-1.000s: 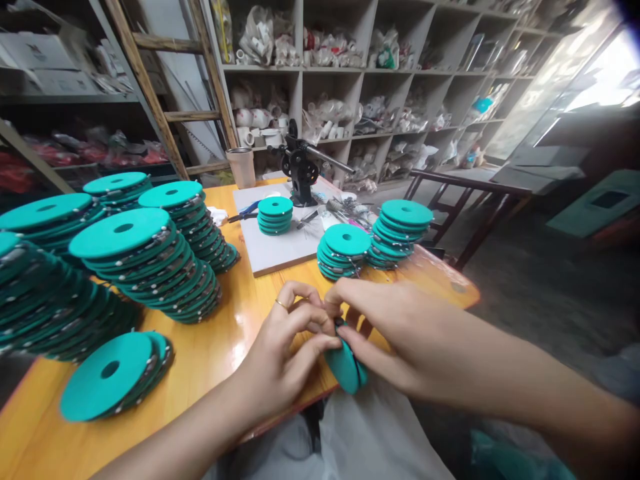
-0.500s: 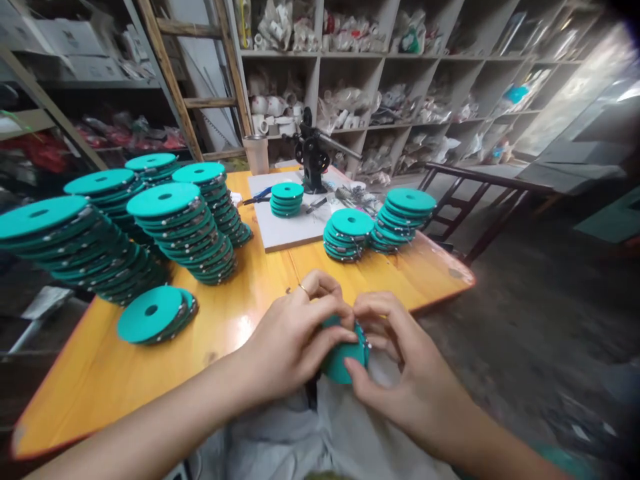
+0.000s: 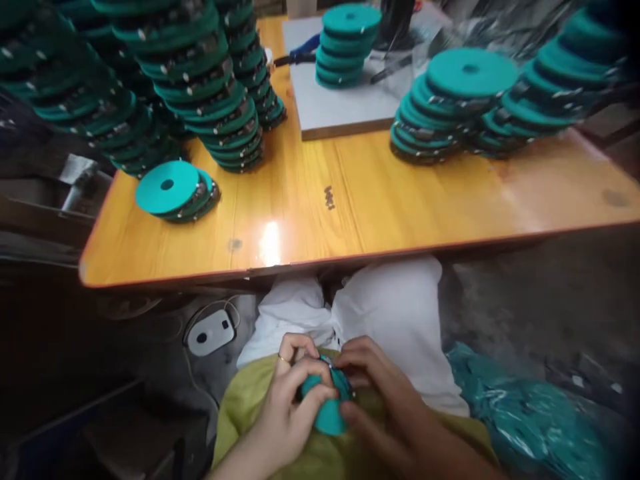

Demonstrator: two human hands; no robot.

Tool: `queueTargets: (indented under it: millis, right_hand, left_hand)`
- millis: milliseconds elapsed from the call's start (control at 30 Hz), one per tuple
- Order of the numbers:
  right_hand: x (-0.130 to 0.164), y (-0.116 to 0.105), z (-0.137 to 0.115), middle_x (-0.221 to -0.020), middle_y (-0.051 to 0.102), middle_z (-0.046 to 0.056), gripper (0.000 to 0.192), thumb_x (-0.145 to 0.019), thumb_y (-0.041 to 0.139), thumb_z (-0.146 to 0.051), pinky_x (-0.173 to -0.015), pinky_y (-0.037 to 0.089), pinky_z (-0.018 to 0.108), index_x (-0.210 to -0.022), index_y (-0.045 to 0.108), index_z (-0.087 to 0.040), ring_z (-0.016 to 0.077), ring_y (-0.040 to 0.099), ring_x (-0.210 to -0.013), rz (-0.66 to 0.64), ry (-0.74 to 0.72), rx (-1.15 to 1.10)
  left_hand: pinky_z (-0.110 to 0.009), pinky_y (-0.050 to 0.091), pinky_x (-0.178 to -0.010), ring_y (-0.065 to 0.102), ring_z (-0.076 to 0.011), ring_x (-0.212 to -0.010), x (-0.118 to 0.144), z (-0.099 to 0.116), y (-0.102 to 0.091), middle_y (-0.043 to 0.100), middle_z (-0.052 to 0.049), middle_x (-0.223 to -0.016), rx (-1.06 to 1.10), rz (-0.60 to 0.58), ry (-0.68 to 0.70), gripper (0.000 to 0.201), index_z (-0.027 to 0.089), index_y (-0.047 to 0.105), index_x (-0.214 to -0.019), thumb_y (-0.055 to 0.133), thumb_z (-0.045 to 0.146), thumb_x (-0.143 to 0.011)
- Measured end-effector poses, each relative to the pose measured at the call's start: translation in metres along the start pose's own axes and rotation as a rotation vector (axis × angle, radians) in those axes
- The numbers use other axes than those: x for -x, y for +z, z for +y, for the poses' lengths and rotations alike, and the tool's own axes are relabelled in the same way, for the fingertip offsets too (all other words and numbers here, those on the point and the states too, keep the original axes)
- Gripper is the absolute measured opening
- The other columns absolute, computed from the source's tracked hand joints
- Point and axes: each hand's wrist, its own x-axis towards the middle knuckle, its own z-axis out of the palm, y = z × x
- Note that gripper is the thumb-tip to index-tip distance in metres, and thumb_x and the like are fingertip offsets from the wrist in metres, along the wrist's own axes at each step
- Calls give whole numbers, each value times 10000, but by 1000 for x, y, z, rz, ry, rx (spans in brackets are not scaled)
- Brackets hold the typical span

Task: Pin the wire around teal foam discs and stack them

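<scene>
Over my lap, both hands hold one teal foam line spool (image 3: 330, 417), a soft disc with a dark rim dotted with small pale bits. My left hand (image 3: 295, 393) grips its left side, thumb across the face and fingers bent over the top; a ring shows on one finger. Curled around the right edge is my right hand (image 3: 383, 393), its thumb near the lower face and its fingertips at the rim. What those fingertips pinch is too blurred to make out. A low pile of similar spools (image 3: 167, 188) lies on the table's left front part.
Tall spool stacks (image 3: 200, 87) rise at the left of the yellow table (image 3: 280, 207). More spools (image 3: 455, 100) stand on the right and on a pale board (image 3: 325, 117) beside blue-handled pliers (image 3: 305, 50). A teal-filled plastic bag (image 3: 530, 407) and a white power strip (image 3: 211, 332) lie below.
The view has tilted down, and the hands have drawn back from the table edge to over the lap. Both still hold the spool.
</scene>
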Motion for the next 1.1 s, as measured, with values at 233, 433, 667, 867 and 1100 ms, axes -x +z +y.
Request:
queueTargets:
  millis: [233, 433, 667, 867, 1100]
  right_hand:
    - [-21, -33, 3, -952, 585, 19, 150, -1021, 421, -176, -765, 396, 190, -1070, 562, -159, 84, 533, -864, -387, -109, 186]
    - [-28, -32, 10, -854, 575, 8, 67, -986, 472, -172, -626, 315, 195, -1013, 530, -151, 77, 509, -729, -582, -59, 191]
    - [-32, -34, 18, -836, 570, 14, 95, -930, 489, -112, -609, 323, 171, -1018, 457, -130, 70, 500, -701, -638, -96, 130]
    - [-32, -35, 15, -835, 549, 14, 44, -931, 454, -108, -646, 328, 187, -955, 443, -143, 85, 481, -722, -609, -155, 106]
    - [-35, -43, 8, -838, 562, -15, 212, -865, 570, -104, -572, 322, 138, -990, 405, -155, 51, 497, -686, -554, -135, 21]
  left_hand:
    - [-258, 360, -883, 440, -177, -978, 22, -11, 1, 410, -42, -988, 272, -184, -324, 86, 157, 572, -728, 596, 158, -811]
    - [-286, 342, -883, 420, -201, -984, 35, -18, 14, 386, -43, -935, 333, -197, -336, 167, 149, 544, -690, 609, 244, -810]
    - [-324, 344, -886, 416, -223, -993, 39, -25, 18, 462, -57, -894, 275, -208, -285, 369, 153, 567, -690, 592, 477, -863]
    - [-328, 390, -830, 448, -213, -927, 35, -22, 18, 473, -60, -838, 207, -220, -232, 464, 154, 574, -673, 538, 573, -870]
    - [-332, 405, -786, 431, -206, -868, 38, -20, 14, 440, -63, -839, 132, -203, -148, 435, 160, 574, -668, 521, 529, -894]
